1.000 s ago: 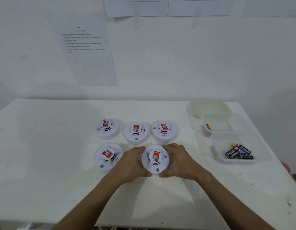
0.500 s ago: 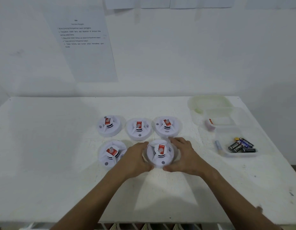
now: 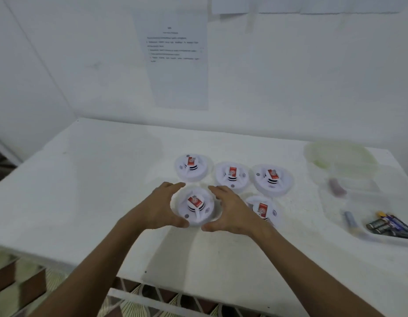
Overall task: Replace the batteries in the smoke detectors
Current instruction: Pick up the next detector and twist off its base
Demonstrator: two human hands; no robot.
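White table (image 3: pixel 88 179) against white wall (image 3: pixel 290 76), printed paper sheet (image 3: pixel 175 60) taped up, patterned floor (image 3: pixel 152 300) below

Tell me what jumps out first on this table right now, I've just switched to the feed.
Both hands, the left hand and right hand, cup the near-left smoke detector at the table's middle. Four more detectors with red labels surround it: three in a row behind and one to its right. At the far right, loose batteries lie in a clear container.
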